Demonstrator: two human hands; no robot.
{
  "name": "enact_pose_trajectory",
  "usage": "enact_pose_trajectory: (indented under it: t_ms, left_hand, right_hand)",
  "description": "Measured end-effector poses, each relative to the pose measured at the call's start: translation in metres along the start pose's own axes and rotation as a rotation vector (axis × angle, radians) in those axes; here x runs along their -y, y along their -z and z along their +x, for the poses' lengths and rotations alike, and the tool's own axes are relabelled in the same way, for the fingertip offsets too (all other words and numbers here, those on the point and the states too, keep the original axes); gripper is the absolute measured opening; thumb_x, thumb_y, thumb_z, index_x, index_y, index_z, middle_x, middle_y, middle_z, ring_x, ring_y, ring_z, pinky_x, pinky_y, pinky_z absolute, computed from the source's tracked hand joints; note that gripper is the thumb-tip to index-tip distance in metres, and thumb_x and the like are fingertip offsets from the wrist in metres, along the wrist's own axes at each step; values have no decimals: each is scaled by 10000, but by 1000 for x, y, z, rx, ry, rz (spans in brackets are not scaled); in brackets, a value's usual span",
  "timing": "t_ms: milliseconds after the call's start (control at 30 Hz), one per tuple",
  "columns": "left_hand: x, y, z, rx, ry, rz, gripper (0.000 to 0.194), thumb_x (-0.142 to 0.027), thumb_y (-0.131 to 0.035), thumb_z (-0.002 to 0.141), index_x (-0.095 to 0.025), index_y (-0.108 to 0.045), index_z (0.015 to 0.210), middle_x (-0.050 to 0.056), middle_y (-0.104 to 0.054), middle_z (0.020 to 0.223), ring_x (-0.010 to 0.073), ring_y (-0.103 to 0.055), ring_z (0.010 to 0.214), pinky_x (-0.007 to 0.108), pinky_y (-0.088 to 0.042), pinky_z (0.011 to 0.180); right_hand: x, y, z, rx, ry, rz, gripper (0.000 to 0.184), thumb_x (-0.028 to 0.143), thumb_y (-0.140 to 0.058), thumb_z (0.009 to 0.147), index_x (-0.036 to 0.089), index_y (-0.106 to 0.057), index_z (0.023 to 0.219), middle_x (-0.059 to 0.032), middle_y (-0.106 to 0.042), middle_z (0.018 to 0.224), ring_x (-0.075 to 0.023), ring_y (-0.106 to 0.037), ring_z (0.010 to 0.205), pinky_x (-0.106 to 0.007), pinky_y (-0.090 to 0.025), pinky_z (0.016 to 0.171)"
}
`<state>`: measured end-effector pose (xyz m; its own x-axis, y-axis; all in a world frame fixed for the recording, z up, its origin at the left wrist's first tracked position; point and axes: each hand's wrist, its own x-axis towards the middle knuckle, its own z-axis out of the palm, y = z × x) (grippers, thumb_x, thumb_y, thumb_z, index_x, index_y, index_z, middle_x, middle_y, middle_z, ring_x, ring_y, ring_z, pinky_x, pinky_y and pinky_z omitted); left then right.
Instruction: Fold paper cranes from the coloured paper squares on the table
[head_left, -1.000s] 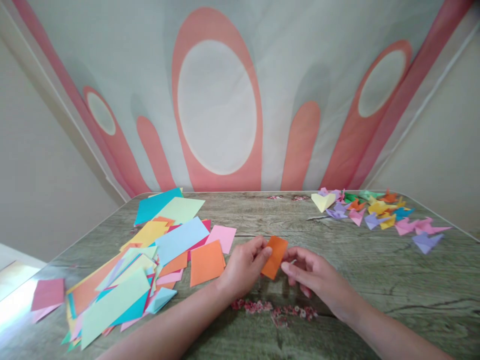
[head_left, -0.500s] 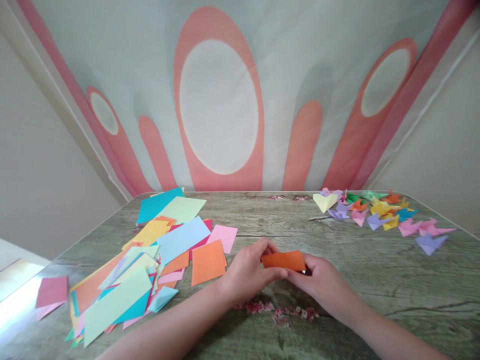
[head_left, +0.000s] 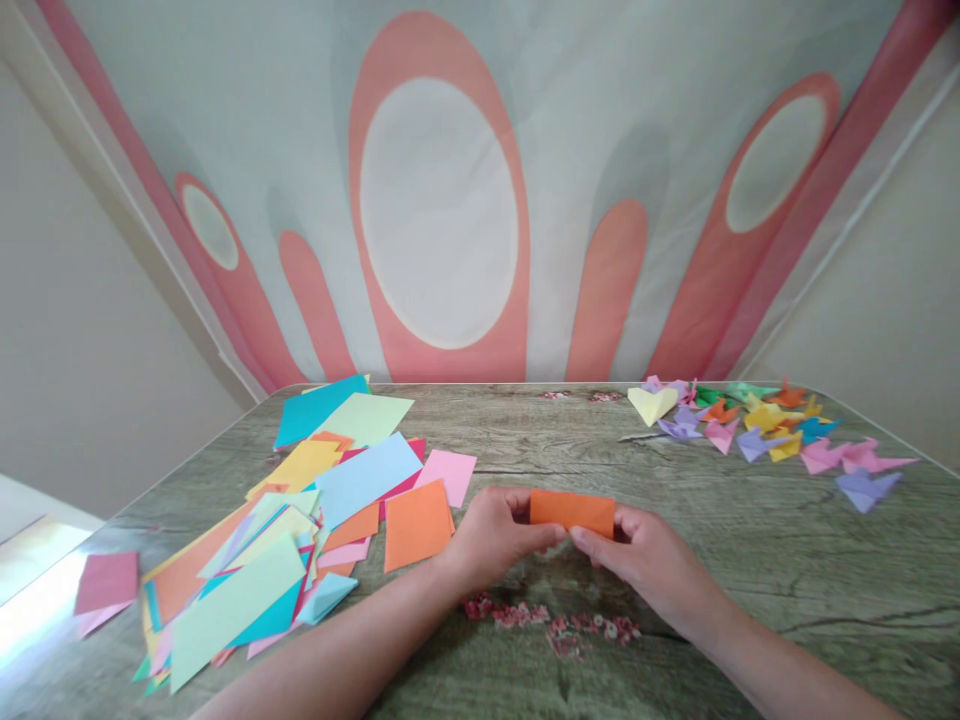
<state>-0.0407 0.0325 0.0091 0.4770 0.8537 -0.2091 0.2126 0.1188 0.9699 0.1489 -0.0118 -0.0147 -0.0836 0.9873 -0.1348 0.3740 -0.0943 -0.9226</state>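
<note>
An orange sheet of origami paper (head_left: 572, 511), folded into a narrow rectangle, is held up between my two hands above the front middle of the table. My left hand (head_left: 501, 535) pinches its left part, thumb along the lower edge and fingers behind. On the other side my right hand (head_left: 634, 545) grips the right part the same way. Both thumb tips lie close together near the middle of the lower edge. The fingers behind the paper are partly hidden.
Loose coloured paper (head_left: 232, 610) lies in an overlapping heap on the left, with an orange square (head_left: 417, 526) nearest my left hand. Several folded paper birds (head_left: 757, 415) and a pale yellow heart-like fold (head_left: 652, 405) sit at the back right of the wood-patterned table (head_left: 525, 430).
The orange paper has turned from slightly tilted to nearly level, its face more toward me. My right thumb has shifted up onto its lower edge, and my left fingers have rearranged.
</note>
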Motion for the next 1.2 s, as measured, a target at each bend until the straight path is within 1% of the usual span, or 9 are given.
enact_pose_trajectory:
  t_ms: [200,433,567,633,700,767,933,1100,1200]
  left_hand:
    - [-6,14,3,-112,-50,132,201,-308,-725,681,-130,-659,616,-6,-639,558,103,-528,515,202,-363,524]
    - [0,26,13,-213,-127,-8,219,-328,-720,726,-129,-630,728,10,-659,612,116,-605,570,215,-433,598]
    - [4,17,12,-52,-31,-148,503,-338,-792,657,-162,-593,1085,53,-713,889,154,-671,657,237,-456,607]
    - [6,9,10,24,1,-158,448,-373,-782,669,-143,-633,1023,70,-716,896,162,-675,661,235,-453,594]
    - [9,3,8,-4,-31,-161,353,-418,-760,687,-107,-663,824,70,-712,784,157,-659,615,231,-440,570]
    - [10,1,8,-50,-59,-148,337,-419,-755,692,-102,-662,757,56,-700,708,146,-644,590,226,-430,564]
    - [6,9,9,-101,-98,-140,323,-401,-747,696,-107,-655,794,47,-698,735,141,-642,594,232,-446,580]
    - [4,13,7,-29,-101,10,215,-310,-689,748,-124,-655,851,20,-675,759,135,-639,604,228,-452,585]
    - [5,10,6,-2,-121,73,185,-300,-640,787,-134,-635,869,10,-652,739,139,-640,615,220,-444,553]
  right_hand:
    - [1,9,3,-17,17,26,348,460,-568,828,145,-673,932,15,-578,696,-127,-474,632,-231,-346,573]
    - [-7,16,10,-121,-17,21,358,505,-577,809,155,-637,774,40,-516,593,-104,-411,536,-228,-283,504]
    - [-8,18,11,-132,-30,0,352,505,-604,785,160,-644,730,32,-552,571,-110,-440,528,-229,-293,505]
    - [-7,15,10,-128,-30,-17,341,493,-621,770,164,-642,683,27,-567,554,-115,-457,523,-230,-302,504]
    - [-5,12,9,-122,-27,-37,324,480,-632,761,172,-643,662,23,-583,544,-122,-477,521,-230,-314,501]
    - [-3,8,8,-114,-16,-56,313,473,-635,758,179,-636,650,20,-593,540,-131,-496,526,-230,-327,497]
    - [-3,7,7,-108,46,-24,265,437,-641,764,183,-609,692,16,-618,595,-140,-529,558,-230,-369,515]
    - [-2,15,5,-93,83,114,387,519,-494,873,176,-646,972,-2,-641,714,-121,-489,529,-233,-372,490]
    - [2,14,3,-56,116,78,367,495,-522,870,192,-664,1019,-12,-676,797,-142,-550,613,-243,-412,551]
